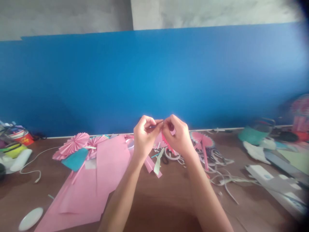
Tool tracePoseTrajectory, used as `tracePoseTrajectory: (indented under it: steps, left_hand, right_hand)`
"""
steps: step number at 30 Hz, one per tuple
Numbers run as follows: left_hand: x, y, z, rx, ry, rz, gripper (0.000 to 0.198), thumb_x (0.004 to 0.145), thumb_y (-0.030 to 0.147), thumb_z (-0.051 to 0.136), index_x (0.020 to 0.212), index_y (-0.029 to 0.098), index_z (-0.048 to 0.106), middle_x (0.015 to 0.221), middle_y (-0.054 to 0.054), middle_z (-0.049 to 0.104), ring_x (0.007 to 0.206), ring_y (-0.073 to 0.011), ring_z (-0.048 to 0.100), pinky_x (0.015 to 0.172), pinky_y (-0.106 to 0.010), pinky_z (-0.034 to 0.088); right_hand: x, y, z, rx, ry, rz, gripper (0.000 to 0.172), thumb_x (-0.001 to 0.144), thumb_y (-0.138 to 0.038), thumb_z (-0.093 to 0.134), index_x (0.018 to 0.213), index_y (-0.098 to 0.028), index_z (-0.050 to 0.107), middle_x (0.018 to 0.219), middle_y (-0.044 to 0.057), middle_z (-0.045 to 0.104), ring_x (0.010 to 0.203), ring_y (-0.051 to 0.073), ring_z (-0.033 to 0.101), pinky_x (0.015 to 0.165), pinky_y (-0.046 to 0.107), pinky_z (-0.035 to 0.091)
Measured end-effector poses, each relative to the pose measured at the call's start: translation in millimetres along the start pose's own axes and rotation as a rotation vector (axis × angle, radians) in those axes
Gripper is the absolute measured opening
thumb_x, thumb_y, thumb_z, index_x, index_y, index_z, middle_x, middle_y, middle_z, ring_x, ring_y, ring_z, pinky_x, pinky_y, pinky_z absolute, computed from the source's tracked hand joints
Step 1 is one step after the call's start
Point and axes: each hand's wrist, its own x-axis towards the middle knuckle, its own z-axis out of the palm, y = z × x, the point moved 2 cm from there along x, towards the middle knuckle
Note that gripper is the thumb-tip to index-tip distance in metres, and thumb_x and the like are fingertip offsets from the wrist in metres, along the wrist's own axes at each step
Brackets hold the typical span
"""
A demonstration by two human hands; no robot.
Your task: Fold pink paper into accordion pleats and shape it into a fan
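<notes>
My left hand [143, 132] and my right hand [177, 133] are raised over the middle of the desk, with their fingertips pinched together and meeting. A bright pink paper strip [166, 141] shows at my right hand's fingers and hangs down below them. What my left fingertips pinch is too small and blurred to name. Under the hands lie pink paper offcuts [149, 164], a pale green strip [158, 162] and loose scraps. Pleated pink paper fans lie on both sides, one fan [74, 145] to the left and another [202, 139] to the right.
Large pink paper sheets [84, 193] cover the left of the brown desk [164, 206]. A white oval object [31, 219] lies at front left. Tangled white cables [222, 178] and a power strip [263, 175] sit at right. A blue partition [145, 77] stands behind.
</notes>
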Motion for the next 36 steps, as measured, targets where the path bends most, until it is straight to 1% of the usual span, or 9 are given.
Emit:
tracePoseTrajectory:
  steps: [4, 10, 16, 20, 26, 31, 36]
  left_hand:
    - [0.3, -1.5, 0.4, 0.001, 0.011, -0.009, 0.029, 0.080, 0.030, 0.078, 0.082, 0.020, 0.051, 0.096, -0.008, 0.076, 0.092, -0.0215, 0.074, 0.082, -0.035, 0.059]
    - [-2.4, -0.5, 1.7, 0.089, 0.037, -0.002, 0.030, 0.079, 0.034, 0.078, 0.081, 0.021, 0.052, 0.093, -0.006, 0.075, 0.093, -0.0226, 0.074, 0.083, -0.035, 0.059]
    - [-2.5, -0.4, 3.5, 0.089, 0.027, 0.004, 0.029, 0.079, 0.033, 0.078, 0.081, 0.020, 0.052, 0.092, -0.006, 0.074, 0.095, -0.0228, 0.074, 0.081, -0.034, 0.059]
    - [-0.2, 0.2, 3.9, 0.025, -0.007, -0.010, 0.031, 0.077, 0.030, 0.079, 0.079, 0.020, 0.050, 0.092, -0.007, 0.075, 0.093, -0.0217, 0.074, 0.078, -0.032, 0.059]
    - [1.4, 0.9, 2.6, -0.021, -0.029, -0.016, 0.032, 0.077, 0.026, 0.080, 0.079, 0.020, 0.048, 0.092, -0.007, 0.076, 0.091, -0.0194, 0.074, 0.077, -0.030, 0.059]
    - [2.6, -0.4, 3.3, -0.062, -0.012, -0.019, 0.034, 0.076, 0.026, 0.080, 0.080, 0.020, 0.047, 0.091, -0.006, 0.076, 0.087, -0.0178, 0.074, 0.078, -0.030, 0.059]
    - [4.8, -1.3, 0.9, -0.068, 0.022, -0.028, 0.035, 0.077, 0.029, 0.080, 0.080, 0.020, 0.047, 0.094, -0.007, 0.076, 0.089, -0.0191, 0.074, 0.078, -0.031, 0.059]
  right_hand:
    - [-0.5, 0.3, -1.6, 0.042, -0.008, 0.004, 0.012, 0.089, -0.015, 0.051, 0.079, -0.022, 0.049, 0.073, -0.002, 0.053, 0.064, 0.013, 0.047, 0.062, 0.026, 0.039]
    - [0.1, 2.6, -0.5, -0.071, -0.020, 0.018, 0.013, 0.086, -0.015, 0.052, 0.078, -0.022, 0.045, 0.071, -0.003, 0.051, 0.062, 0.013, 0.046, 0.060, 0.026, 0.035]
    - [1.9, 2.8, -0.3, -0.207, -0.011, -0.080, 0.017, 0.084, -0.013, 0.050, 0.077, -0.023, 0.039, 0.069, -0.003, 0.048, 0.062, 0.014, 0.045, 0.065, 0.029, 0.033]
    - [1.6, 3.6, -0.8, -0.227, -0.021, -0.107, 0.017, 0.084, -0.013, 0.050, 0.077, -0.023, 0.038, 0.069, -0.003, 0.049, 0.063, 0.015, 0.046, 0.067, 0.030, 0.033]
    - [1.4, 2.7, 0.1, -0.199, -0.028, -0.127, 0.018, 0.084, -0.012, 0.048, 0.077, -0.024, 0.037, 0.069, -0.002, 0.050, 0.064, 0.016, 0.047, 0.066, 0.030, 0.034]
    - [0.3, 3.7, 2.3, -0.143, -0.013, -0.114, 0.019, 0.084, -0.011, 0.051, 0.077, -0.024, 0.038, 0.070, -0.002, 0.050, 0.066, 0.016, 0.049, 0.067, 0.030, 0.036]
    - [-0.3, 4.1, 3.8, 0.008, 0.011, -0.071, 0.012, 0.090, -0.014, 0.050, 0.082, -0.023, 0.048, 0.078, 0.000, 0.055, 0.071, 0.015, 0.053, 0.069, 0.029, 0.041]
